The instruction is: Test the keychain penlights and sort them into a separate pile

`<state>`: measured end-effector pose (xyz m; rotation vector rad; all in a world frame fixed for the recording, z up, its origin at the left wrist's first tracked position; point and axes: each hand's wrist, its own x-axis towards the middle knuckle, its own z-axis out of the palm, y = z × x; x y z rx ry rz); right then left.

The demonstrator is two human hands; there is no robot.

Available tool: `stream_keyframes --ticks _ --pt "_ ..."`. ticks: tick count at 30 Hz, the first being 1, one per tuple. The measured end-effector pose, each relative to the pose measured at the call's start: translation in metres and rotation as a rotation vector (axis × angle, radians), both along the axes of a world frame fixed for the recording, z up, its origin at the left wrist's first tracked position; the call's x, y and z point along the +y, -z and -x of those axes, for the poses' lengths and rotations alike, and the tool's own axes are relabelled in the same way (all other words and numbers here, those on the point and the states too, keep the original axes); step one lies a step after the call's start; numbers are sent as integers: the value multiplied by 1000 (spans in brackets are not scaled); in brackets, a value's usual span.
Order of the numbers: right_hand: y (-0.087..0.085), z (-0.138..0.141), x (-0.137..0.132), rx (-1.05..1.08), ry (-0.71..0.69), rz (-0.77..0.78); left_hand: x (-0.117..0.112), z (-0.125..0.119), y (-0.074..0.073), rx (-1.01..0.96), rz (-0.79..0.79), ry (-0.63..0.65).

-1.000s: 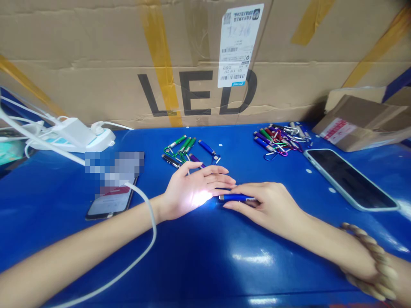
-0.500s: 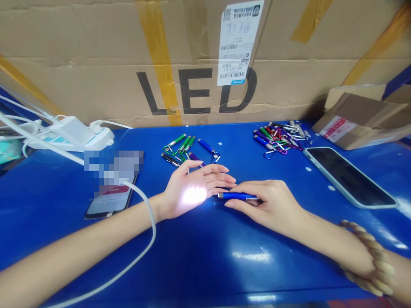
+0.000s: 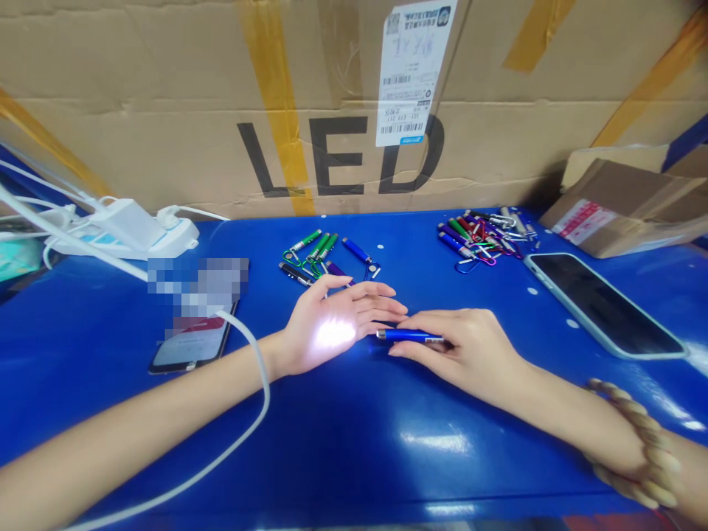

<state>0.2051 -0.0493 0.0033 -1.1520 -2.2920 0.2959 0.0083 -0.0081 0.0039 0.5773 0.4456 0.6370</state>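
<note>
Between the thumb and fingers of my right hand [image 3: 473,346] is a small blue flashlight [image 3: 410,336], its silver-rimmed head aimed left. A bright white patch of its light falls on the palm of my left hand [image 3: 337,324], which is held open with the fingers stretched to the right and nothing in it. Just behind my left hand lies a loose group of similar keychain flashlights: green ones [image 3: 327,247], a blue one [image 3: 357,250] and a black one [image 3: 296,274], some with clips. The back end of the held flashlight is hidden in my right hand.
A bigger pile of coloured flashlights [image 3: 470,234] lies at the back right, near a light-cased phone [image 3: 605,306] and a small carton [image 3: 619,206]. On the left are a second phone [image 3: 188,346], a white power strip [image 3: 171,237] and a white cable [image 3: 243,435] crossing my left forearm. A large carton [image 3: 182,147] stands behind.
Almost nothing differs. Both hands keep their pose, the light stays on my left palm, and the whole view has shifted very slightly.
</note>
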Motion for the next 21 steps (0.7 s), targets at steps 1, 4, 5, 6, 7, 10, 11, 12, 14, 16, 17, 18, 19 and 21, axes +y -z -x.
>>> stream_keyframes --ticks 1,4,5,6,7,10,11,12,14,16,17,18,19,21 --pt "0 0 0 2 8 -1 0 0 0 -6 -4 5" --pt "0 1 0 32 15 -11 0 -1 0 -16 -14 20" --pt "0 2 0 41 13 -10 0 -1 -1 -16 -15 22" --pt "0 2 0 43 11 -7 0 -1 -1 -15 -14 25" --pt "1 2 0 42 10 -1 0 -1 -1 -15 -14 25" --pt "2 1 0 30 8 11 0 -1 0 -17 -15 25" --pt "2 0 0 25 6 8 0 -1 0 -15 -15 24" --pt "3 0 0 19 5 3 0 -1 0 -13 -14 22" --pt "3 -1 0 7 8 -13 0 0 1 -8 -11 17" --pt "3 -1 0 -3 18 -26 1 0 1 -7 -10 17" --pt "3 -1 0 -7 23 -30 1 0 1 -10 -9 20" --pt "3 0 1 -11 26 -30 1 0 2 -15 -10 24" --pt "3 0 1 -15 28 -31 1 0 2 -21 -10 27" --pt "2 0 1 -20 33 -29 2 0 2 -33 -12 34"
